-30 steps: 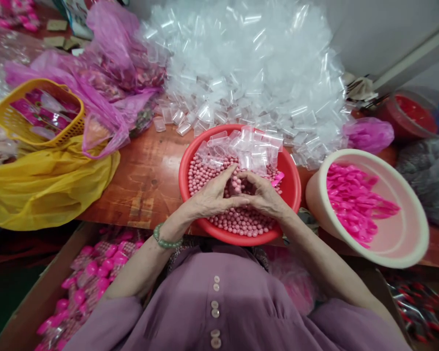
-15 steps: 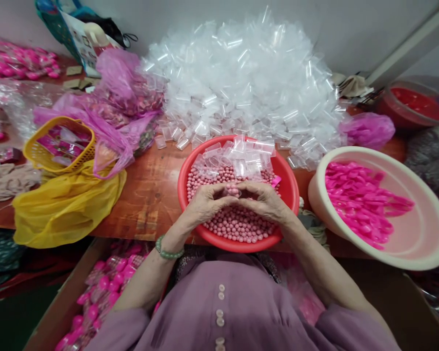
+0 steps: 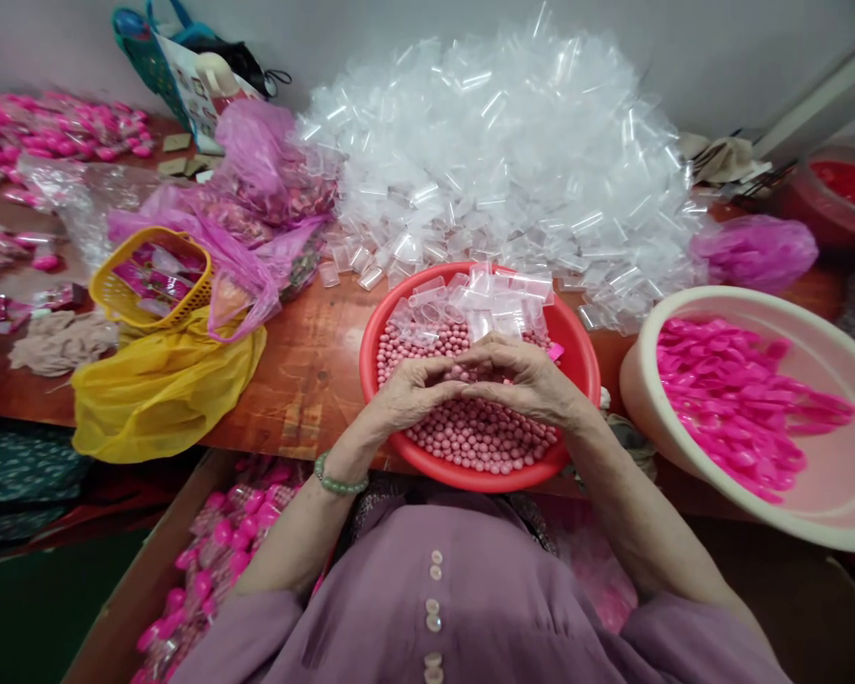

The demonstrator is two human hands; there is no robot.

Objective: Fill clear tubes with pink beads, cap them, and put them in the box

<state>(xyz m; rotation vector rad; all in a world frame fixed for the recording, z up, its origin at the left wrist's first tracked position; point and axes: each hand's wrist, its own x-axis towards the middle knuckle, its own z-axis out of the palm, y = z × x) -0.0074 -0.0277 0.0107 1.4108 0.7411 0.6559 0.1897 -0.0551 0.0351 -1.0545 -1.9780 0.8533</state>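
Meeting fingertip to fingertip over the red basin (image 3: 370, 332), the left hand (image 3: 406, 394) and right hand (image 3: 534, 385) curl around something small between them; what they pinch cannot be told. Beneath lie pink beads (image 3: 470, 437): light, hard, smooth, likely to roll, best pinched singly. Being round, they have no long axis. Clear tubes (image 3: 491, 299) lie flat at the far rim.

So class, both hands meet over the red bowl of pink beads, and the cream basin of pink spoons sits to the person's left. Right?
Not quite. The head view shows the cream basin of pink spoons on the person's right. The rest holds: left hand and right hand meet over the red bowl of pink beads.
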